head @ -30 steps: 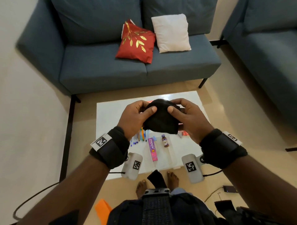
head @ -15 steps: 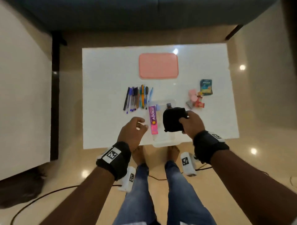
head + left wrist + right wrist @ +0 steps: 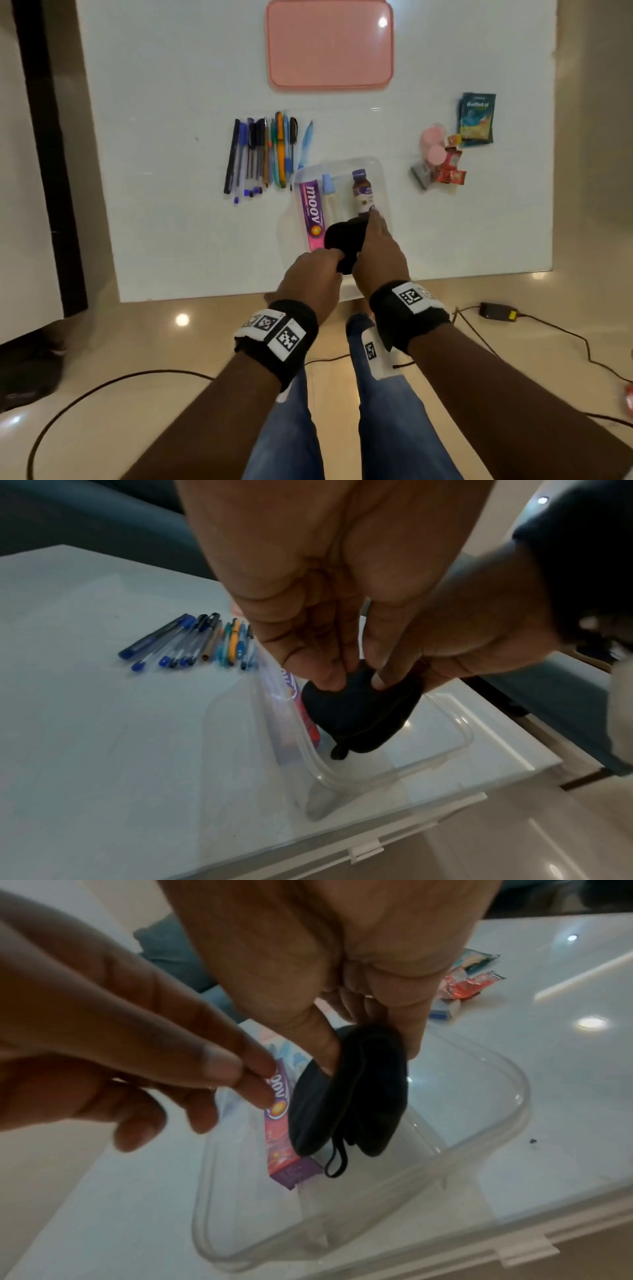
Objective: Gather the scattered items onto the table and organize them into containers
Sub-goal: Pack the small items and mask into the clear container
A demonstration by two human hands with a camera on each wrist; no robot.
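A folded black face mask [image 3: 342, 240] [image 3: 359, 715] [image 3: 346, 1096] with a dangling ear loop hangs just inside the near end of a clear plastic container [image 3: 380, 171] [image 3: 496, 1091]. My right hand [image 3: 373, 233] [image 3: 369, 1042] pinches the mask's top between thumb and fingers. My left hand [image 3: 318, 270] [image 3: 240, 1074] is beside it, its fairly straight fingertips [image 3: 329, 680] touching the mask's edge. In the container lie a pink moov box [image 3: 311, 212] [image 3: 284, 1150], a small white tube [image 3: 329, 195] and a small brown bottle [image 3: 363, 193].
Several pens [image 3: 263, 154] [image 3: 192, 645] lie in a row left of the container on the white table [image 3: 171, 222]. A pink lid [image 3: 329, 48] sits at the far side. Snack packets [image 3: 442, 161] and a green packet [image 3: 476, 118] lie right. Cables and a charger [image 3: 496, 310] are on the floor.
The mask has gone from chest height down into the container's near end. My left hand, off it half a second ago, has moved right and touches it again. The view tilted down.
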